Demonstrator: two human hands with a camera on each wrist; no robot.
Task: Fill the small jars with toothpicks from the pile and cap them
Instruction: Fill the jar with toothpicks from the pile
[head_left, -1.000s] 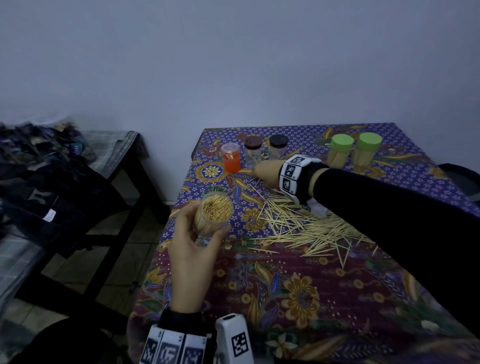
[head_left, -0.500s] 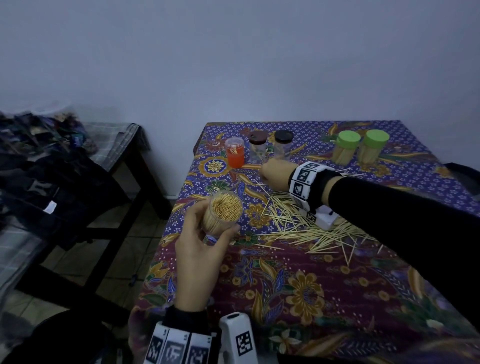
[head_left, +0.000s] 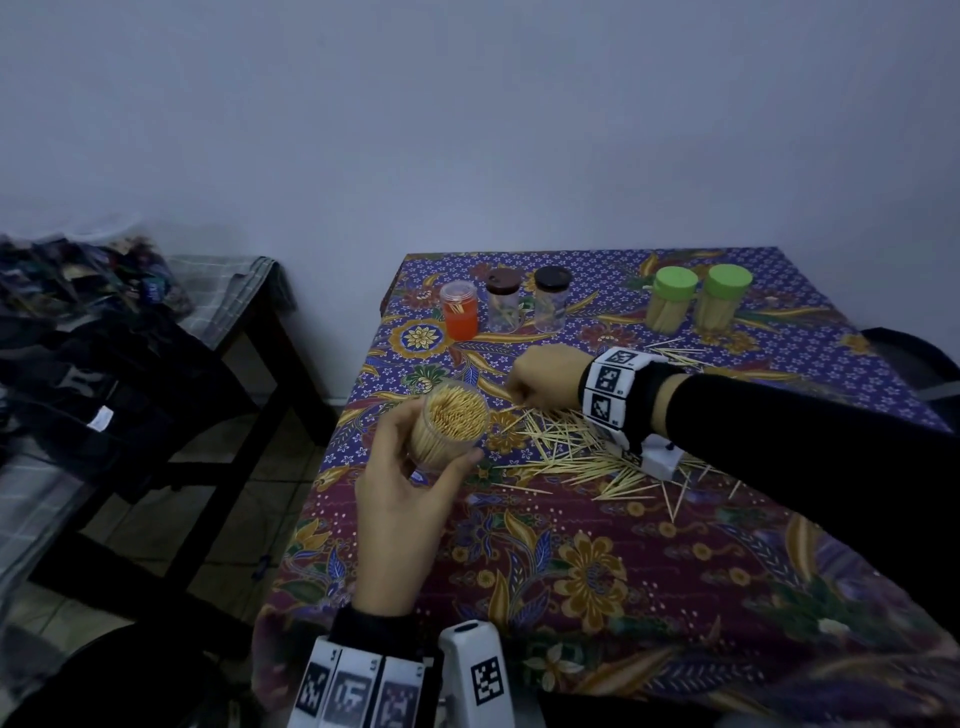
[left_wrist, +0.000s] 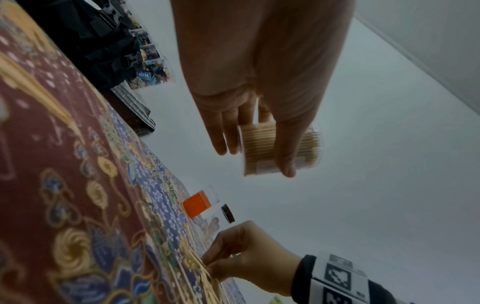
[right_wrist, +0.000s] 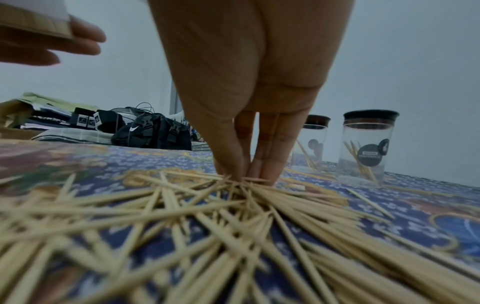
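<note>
My left hand (head_left: 415, 467) grips a clear uncapped jar (head_left: 451, 427) packed full of toothpicks, held above the table's left side; the same jar (left_wrist: 279, 151) shows between thumb and fingers in the left wrist view. My right hand (head_left: 540, 382) reaches down to the far edge of the toothpick pile (head_left: 587, 452), and its fingertips (right_wrist: 240, 174) pinch several toothpicks lying on the cloth. The pile (right_wrist: 233, 226) fans out across the patterned tablecloth (head_left: 623, 571).
At the back stand an orange jar (head_left: 459, 310), two clear dark-lidded jars (head_left: 503, 300) (head_left: 551, 298) holding a few toothpicks, and two green-lidded jars (head_left: 674, 299) (head_left: 724, 295) full of them. A dark side table with bags (head_left: 78, 364) lies left of the table.
My right hand has drawn back from the jars at the rear and come down onto the pile's far edge, pinching toothpicks. My left hand keeps holding the full jar in about the same place.
</note>
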